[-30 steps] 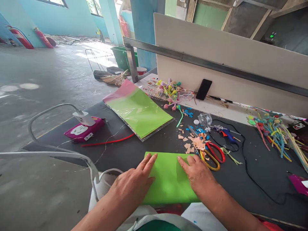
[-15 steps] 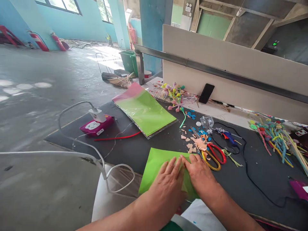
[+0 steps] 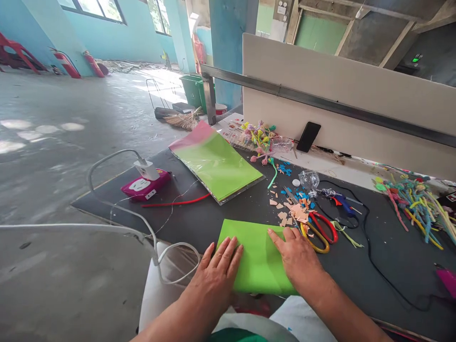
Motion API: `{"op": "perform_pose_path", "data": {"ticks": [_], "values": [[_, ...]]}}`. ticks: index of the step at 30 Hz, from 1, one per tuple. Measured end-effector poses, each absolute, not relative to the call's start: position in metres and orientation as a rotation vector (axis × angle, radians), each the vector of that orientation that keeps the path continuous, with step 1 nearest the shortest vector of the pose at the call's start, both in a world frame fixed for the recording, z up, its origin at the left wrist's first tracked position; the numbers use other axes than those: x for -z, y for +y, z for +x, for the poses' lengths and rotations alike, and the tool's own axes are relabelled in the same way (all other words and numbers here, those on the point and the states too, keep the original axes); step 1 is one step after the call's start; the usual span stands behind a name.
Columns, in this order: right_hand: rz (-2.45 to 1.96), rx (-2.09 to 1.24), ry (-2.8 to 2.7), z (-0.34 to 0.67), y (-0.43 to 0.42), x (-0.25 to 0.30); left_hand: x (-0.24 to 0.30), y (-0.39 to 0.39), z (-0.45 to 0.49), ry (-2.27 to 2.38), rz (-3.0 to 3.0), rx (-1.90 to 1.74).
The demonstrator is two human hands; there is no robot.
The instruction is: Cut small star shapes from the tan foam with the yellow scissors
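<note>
Head view: a green paper sheet (image 3: 254, 256), apparently folded, lies flat on a dark tabletop (image 3: 395, 289), close to the table's near edge and directly in front of the person. The left hand (image 3: 213, 278) rests on the sheet's left part, its fingers (image 3: 228, 254) spread slightly apart and pressing flat, not clamped. The right hand (image 3: 295, 263) bears on the sheet's right part, its fingers (image 3: 287, 237) lying close together with the thumb set apart, also pressing without gripping. Just beside the right hand lie red-handled scissors (image 3: 324, 228) and yellow-handled scissors (image 3: 313, 240), with loose paper scraps (image 3: 295, 213) beyond them. Farther off are a blue-and-red hot glue gun (image 3: 342, 204) and a cellophane-wrapped stack of paper (image 3: 215, 166). Risks: uneven pressure from the two hands could skew the sheet and misalign any crease; a push toward the right could drive its edge against the scissors or scraps; and a pull toward the person could slide it over the near edge.
</note>
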State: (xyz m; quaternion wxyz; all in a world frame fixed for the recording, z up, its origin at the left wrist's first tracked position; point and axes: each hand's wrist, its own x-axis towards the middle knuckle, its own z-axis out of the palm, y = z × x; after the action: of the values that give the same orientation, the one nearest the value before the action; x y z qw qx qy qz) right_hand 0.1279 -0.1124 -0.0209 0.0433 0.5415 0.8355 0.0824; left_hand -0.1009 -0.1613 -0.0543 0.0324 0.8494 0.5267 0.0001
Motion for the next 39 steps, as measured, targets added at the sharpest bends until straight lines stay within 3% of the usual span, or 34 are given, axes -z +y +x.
{"op": "perform_pose_path", "data": {"ticks": [14, 21, 27, 39], "values": [[1.82, -0.121, 2.503, 0.111, -0.134, 0.006, 0.042, -0.151, -0.083, 1.626, 2.69, 0.131], [1.519, -0.058, 2.747, 0.091, -0.173, 0.03, 0.057, -0.161, -0.085, 1.705, 2.797, -0.071], [1.42, -0.182, 2.775, 0.099, -0.169, 0.037, 0.06, -0.158, -0.087, 1.685, 2.801, -0.043], [1.407, -0.047, 2.728, 0.098, -0.172, 0.035, 0.044, -0.158, -0.091, 1.536, 2.72, 0.126]]}}
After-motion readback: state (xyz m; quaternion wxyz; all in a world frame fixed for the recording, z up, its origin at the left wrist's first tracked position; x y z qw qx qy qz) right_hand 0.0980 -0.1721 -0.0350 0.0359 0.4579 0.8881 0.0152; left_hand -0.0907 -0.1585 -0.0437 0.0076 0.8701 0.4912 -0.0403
